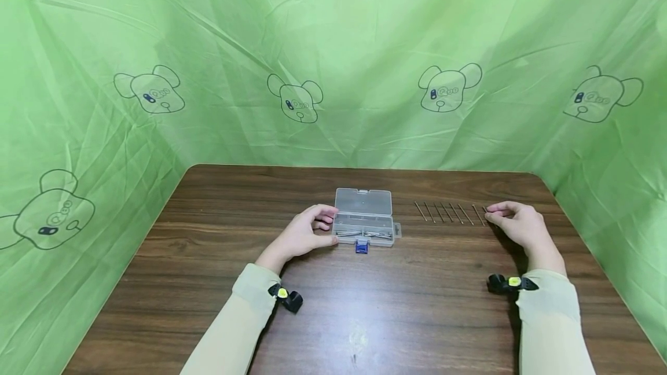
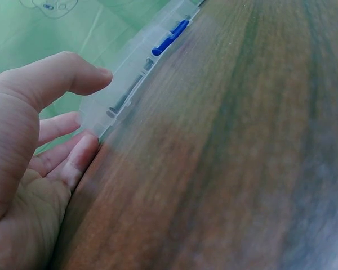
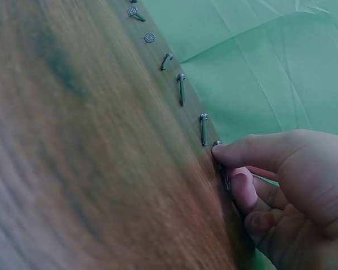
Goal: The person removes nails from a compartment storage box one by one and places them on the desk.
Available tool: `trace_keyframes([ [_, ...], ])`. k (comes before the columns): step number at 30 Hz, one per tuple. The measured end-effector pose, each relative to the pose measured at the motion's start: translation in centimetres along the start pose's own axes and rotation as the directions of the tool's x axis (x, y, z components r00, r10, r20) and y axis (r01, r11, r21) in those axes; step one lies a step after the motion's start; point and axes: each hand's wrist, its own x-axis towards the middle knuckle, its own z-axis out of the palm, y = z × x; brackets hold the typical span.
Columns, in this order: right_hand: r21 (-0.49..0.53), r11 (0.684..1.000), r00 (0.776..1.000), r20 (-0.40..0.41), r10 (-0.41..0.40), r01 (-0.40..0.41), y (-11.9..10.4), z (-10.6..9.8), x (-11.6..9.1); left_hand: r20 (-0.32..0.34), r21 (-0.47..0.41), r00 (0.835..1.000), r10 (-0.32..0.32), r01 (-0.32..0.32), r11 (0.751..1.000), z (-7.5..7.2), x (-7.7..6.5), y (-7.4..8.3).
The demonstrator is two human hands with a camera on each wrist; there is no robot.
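Note:
A clear plastic compartment box (image 1: 363, 224) lies with its lid (image 1: 363, 201) raised back. Several metal nails (image 1: 377, 235) are in its front compartment, and a blue clasp (image 1: 362, 246) hangs at the front. My left hand (image 1: 304, 230) holds the box's left end, thumb at the front corner, fingers along the side; the left wrist view shows this hand (image 2: 39, 124) close up. To the right, several nails (image 1: 451, 213) lie in a slanted row. Between thumb and fingertips, my right hand (image 1: 518, 224) pinches the rightmost nail (image 3: 222, 174), which it partly hides.
The brown wooden table (image 1: 333, 305) ends at a back edge just behind the box and nails. Green fabric (image 1: 354, 62) with printed bear faces hangs around the back and sides. Black wrist cameras (image 1: 504, 284) sit on both forearms.

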Motion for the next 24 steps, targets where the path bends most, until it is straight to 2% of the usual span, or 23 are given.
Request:
trace_keyframes([
  [6, 0.041, 0.999, 0.999, 0.045, 0.019, -0.02, -0.1, -0.5, -0.2, -0.001, 0.001, 1.0, 0.002, -0.002, 1.0, 0.0, 0.0, 0.0],
  [14, 0.119, 0.993, 0.996, 0.092, 0.004, -0.015, 0.2, -0.9, -0.5, -0.005, -0.005, 1.0, -0.002, 0.002, 1.0, 0.0, 0.0, -0.1],
  [24, 0.167, 0.986, 0.997, 0.072, -0.009, -0.003, -0.4, -1.3, -0.7, -0.002, 0.002, 1.0, -0.006, 0.006, 1.0, 0.0, 0.0, 0.1],
])
